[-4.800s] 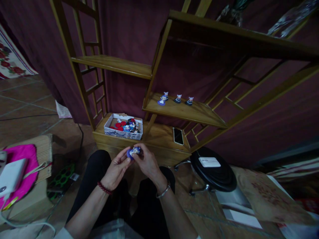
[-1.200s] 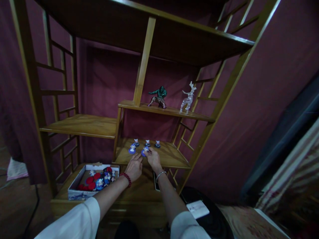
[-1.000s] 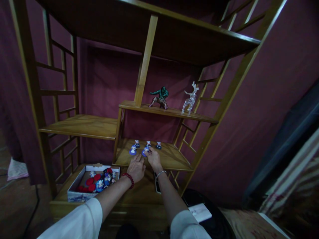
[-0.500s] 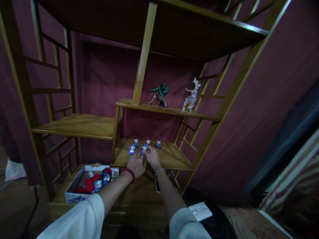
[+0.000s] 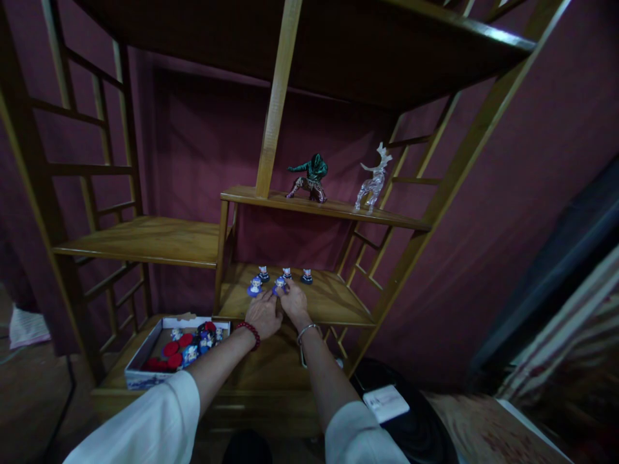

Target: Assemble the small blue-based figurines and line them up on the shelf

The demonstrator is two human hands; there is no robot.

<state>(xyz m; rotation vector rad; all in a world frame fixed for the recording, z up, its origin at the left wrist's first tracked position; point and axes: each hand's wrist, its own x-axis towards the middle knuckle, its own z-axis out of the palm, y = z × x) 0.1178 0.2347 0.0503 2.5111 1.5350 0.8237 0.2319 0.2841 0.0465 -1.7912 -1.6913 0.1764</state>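
Wooden shelf (image 5: pixel 333 300) spreads beneath. Right hand (image 5: pixel 294 304) pinches a purple figurine (image 5: pixel 279 284); left hand's (image 5: pixel 264 316) grip I cannot tell.

On a low brown wooden shelf (image 5: pixel 333 304), a small purple-and-white figurine (image 5: pixel 255 286) stands left of its twin (image 5: pixel 279 284); behind runs a row of three small black-and-white figurines (image 5: pixel 306 277); on the brown wooden shelf above (image 5: pixel 338 212), a green-and-brown crouching statuette (image 5: pixel 309 178) stands left of a clear deer ornament (image 5: pixel 373 182); lower left, an open white rectangular cardboard box (image 5: pixel 145 381) holds round red pieces (image 5: pixel 171 348).
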